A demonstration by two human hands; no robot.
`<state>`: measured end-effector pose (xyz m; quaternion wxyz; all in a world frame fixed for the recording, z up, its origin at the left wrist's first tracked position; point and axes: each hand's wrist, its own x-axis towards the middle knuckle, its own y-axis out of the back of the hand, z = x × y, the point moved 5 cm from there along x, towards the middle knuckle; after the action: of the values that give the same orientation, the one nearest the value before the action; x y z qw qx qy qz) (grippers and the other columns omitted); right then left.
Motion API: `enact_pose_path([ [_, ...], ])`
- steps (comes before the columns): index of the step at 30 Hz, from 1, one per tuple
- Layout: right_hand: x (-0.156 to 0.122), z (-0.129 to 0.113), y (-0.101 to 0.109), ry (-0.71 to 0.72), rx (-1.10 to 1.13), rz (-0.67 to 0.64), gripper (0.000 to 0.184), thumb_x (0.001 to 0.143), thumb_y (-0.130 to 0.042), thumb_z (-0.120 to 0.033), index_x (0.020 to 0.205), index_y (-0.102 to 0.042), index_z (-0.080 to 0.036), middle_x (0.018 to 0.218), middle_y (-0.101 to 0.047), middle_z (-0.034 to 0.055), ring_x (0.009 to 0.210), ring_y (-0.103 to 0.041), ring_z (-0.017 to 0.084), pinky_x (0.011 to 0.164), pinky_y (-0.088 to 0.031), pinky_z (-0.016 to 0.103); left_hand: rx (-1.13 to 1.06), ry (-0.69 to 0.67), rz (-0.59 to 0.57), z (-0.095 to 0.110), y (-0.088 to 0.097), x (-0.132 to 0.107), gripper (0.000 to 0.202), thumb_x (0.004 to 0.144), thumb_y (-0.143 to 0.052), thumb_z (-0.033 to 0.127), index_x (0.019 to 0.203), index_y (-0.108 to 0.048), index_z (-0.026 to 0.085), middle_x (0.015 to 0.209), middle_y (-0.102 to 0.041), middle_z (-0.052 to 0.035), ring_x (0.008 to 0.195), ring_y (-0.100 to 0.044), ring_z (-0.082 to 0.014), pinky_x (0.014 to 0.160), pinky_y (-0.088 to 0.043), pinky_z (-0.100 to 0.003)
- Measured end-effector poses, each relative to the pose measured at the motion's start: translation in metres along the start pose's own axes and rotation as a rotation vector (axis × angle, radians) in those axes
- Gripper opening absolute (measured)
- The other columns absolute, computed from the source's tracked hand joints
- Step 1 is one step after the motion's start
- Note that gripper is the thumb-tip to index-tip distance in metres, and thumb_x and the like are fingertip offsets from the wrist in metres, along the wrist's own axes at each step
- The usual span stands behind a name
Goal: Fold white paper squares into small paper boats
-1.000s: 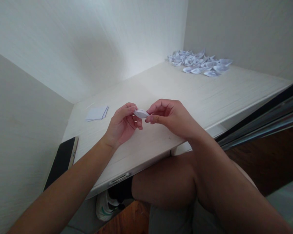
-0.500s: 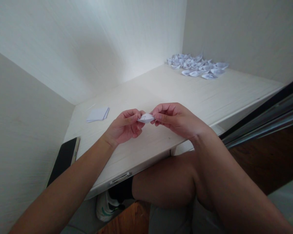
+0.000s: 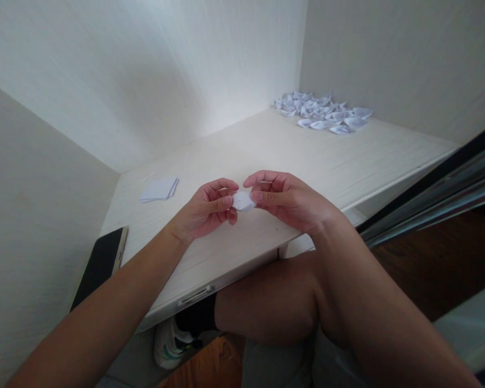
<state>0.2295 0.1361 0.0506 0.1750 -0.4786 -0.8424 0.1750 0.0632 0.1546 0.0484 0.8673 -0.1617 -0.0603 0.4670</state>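
Observation:
Between my hands, above the front part of the white desk [image 3: 226, 156], is a small folded white paper boat [image 3: 243, 201]. My left hand [image 3: 208, 210] pinches its left end, the thumb in front. At the other end, my right hand [image 3: 285, 199] grips it with the thumb, and the index finger arches above. Finger parts behind the paper are hidden. Several similar folded paper boats [image 3: 323, 112] lie gathered in the far right corner of the desk. To the left of my left hand rests a short stack of white paper sheets [image 3: 158, 189].
A black phone-like slab [image 3: 99, 264] lies at the desk's left edge. Walls rise behind and to the left. Under the front edge are a drawer handle [image 3: 196, 295] and my leg [image 3: 262, 302]. A dark-framed panel [image 3: 432, 188] stands at the right.
The folded paper has tilted and now shows a rounder, wider face. My index fingers have lifted off its top edge. The whole view has shifted slightly.

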Motion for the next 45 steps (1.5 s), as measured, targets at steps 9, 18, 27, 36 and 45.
enact_pose_path([
  [9,0.002,0.001,-0.005,0.044,0.011,-0.009,0.024,0.074,-0.092,-0.024,0.092,-0.076,-0.021,0.083,-0.074,-0.0024,0.077,-0.067,0.012,0.079,-0.053,0.026,-0.034,-0.055,0.064,0.003,-0.001,-0.001,0.033,0.058,-0.107,0.033,0.077,-0.082,0.024,0.074,-0.077,0.0007,0.064,-0.070,-0.0096,0.067,-0.060,-0.021],
  [18,0.004,0.008,-0.005,-0.011,0.103,-0.003,0.027,0.069,-0.099,-0.028,0.082,-0.076,-0.020,0.079,-0.073,-0.0030,0.078,-0.067,0.011,0.079,-0.053,0.025,0.006,-0.060,0.062,0.000,0.001,0.000,0.031,0.060,-0.106,0.038,0.079,-0.085,0.023,0.075,-0.079,-0.0015,0.065,-0.072,-0.0113,0.064,-0.062,-0.021],
  [27,0.006,0.011,-0.012,0.020,0.199,-0.067,0.024,0.071,-0.099,-0.029,0.080,-0.079,-0.020,0.078,-0.073,-0.0032,0.076,-0.067,0.010,0.081,-0.055,0.026,-0.017,-0.052,0.087,0.002,-0.005,-0.002,0.030,0.059,-0.106,0.038,0.077,-0.086,0.023,0.074,-0.080,-0.0006,0.066,-0.072,-0.0095,0.068,-0.062,-0.018],
  [36,0.011,0.016,-0.008,0.079,0.095,0.180,0.038,0.074,-0.092,-0.028,0.104,-0.069,-0.023,0.090,-0.073,-0.0022,0.082,-0.067,0.013,0.084,-0.054,0.031,-0.031,-0.098,0.141,0.002,-0.007,0.000,0.028,0.064,-0.104,0.038,0.076,-0.084,0.023,0.086,-0.080,0.0000,0.079,-0.072,-0.0105,0.077,-0.063,-0.019],
  [45,0.013,0.012,-0.001,0.181,-0.334,0.435,0.034,0.080,-0.086,-0.045,0.092,-0.064,-0.021,0.075,-0.062,-0.0036,0.068,-0.056,0.013,0.066,-0.047,0.029,0.029,-0.205,0.332,0.009,0.001,0.002,0.037,0.060,-0.105,0.039,0.075,-0.076,0.022,0.079,-0.076,0.0013,0.074,-0.070,-0.0106,0.066,-0.062,-0.020],
])
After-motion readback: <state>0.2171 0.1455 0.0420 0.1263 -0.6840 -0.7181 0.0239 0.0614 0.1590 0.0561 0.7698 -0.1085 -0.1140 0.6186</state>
